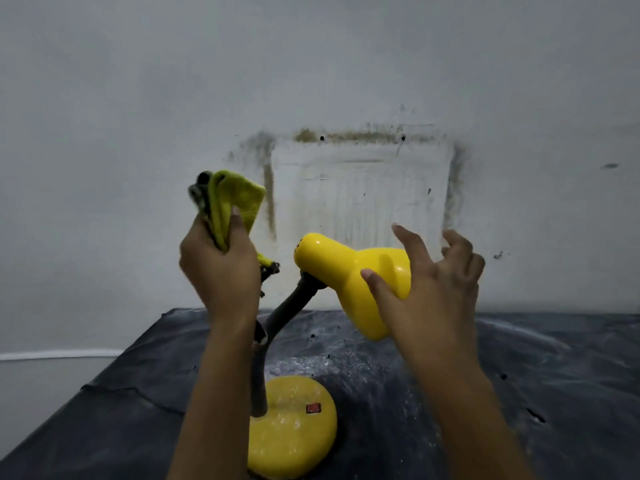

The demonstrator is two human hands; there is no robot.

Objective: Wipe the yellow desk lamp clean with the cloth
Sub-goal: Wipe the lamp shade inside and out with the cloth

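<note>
The yellow desk lamp stands in front of me: a glossy yellow shade [349,268] tilted down to the right, a dark bent neck [287,311], and a round yellow base [294,434] dusted with white specks and carrying a red switch. My left hand [221,268] is raised to the left of the shade and grips a bunched yellow cloth [235,199] with dark edging. My right hand [426,282] hovers at the shade's right side with fingers spread and slightly bent; its thumb lies against or just in front of the shade.
The lamp sits on a table under a dark, dusty plastic sheet [519,393]. A white wall [346,81] with a stained rectangular outline rises close behind. The table's left edge runs diagonally at the lower left.
</note>
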